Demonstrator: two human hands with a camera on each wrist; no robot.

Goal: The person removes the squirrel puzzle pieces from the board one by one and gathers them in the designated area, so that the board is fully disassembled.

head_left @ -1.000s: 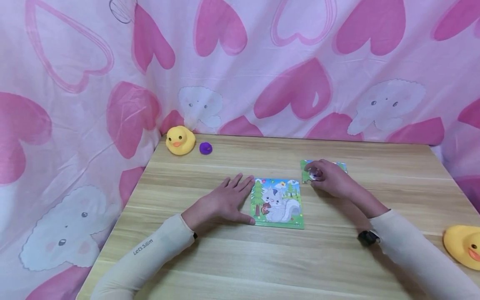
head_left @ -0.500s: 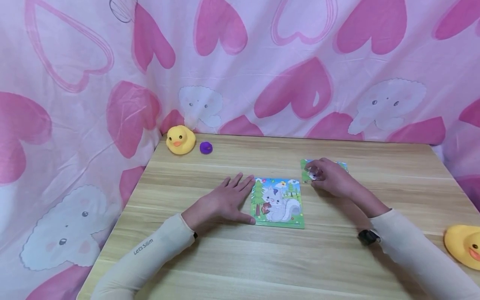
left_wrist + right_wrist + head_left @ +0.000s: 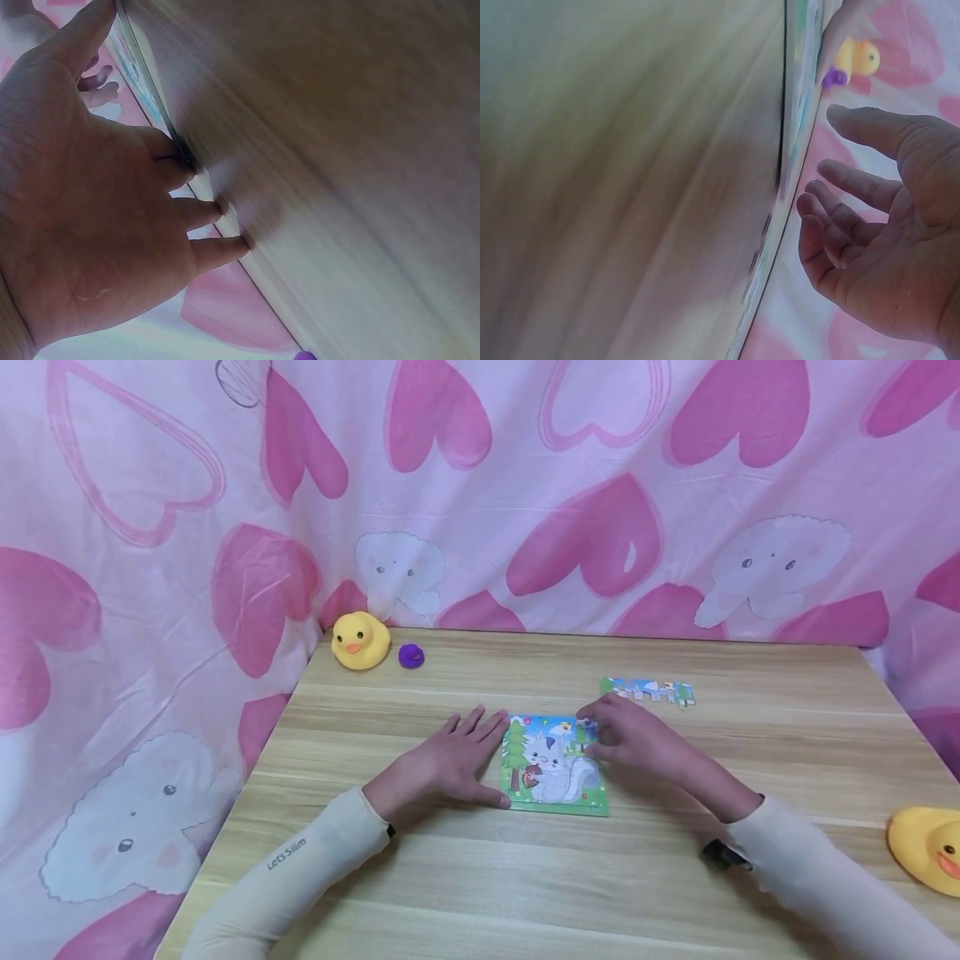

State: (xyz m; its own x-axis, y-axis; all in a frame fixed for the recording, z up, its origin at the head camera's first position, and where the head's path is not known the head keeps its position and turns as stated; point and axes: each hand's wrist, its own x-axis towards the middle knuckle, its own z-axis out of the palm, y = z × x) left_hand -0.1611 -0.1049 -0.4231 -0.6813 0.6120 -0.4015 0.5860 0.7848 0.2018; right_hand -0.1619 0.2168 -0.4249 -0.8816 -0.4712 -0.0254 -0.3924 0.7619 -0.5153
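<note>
A square picture board with a grey squirrel, trees and a green border lies on the table in the head view. My left hand is spread at its left edge, thumb near the lower corner and fingertips near the upper one. In the left wrist view, the left hand has its fingertips down at the wood. My right hand hovers over the board's upper right corner. Seen in the right wrist view, the right hand has loosely bent fingers, its thumb apart and nothing between them. Beyond it lies a partly joined jigsaw puzzle with a jagged lower edge.
A yellow rubber duck and a small purple duck sit at the table's back left corner. Another yellow duck is at the right edge of view. A pink heart-patterned curtain hangs behind the wooden table.
My right hand has moved left and slightly nearer, from over the jigsaw puzzle to the squirrel board's upper right corner, uncovering more of the puzzle. The left hand has stayed in place.
</note>
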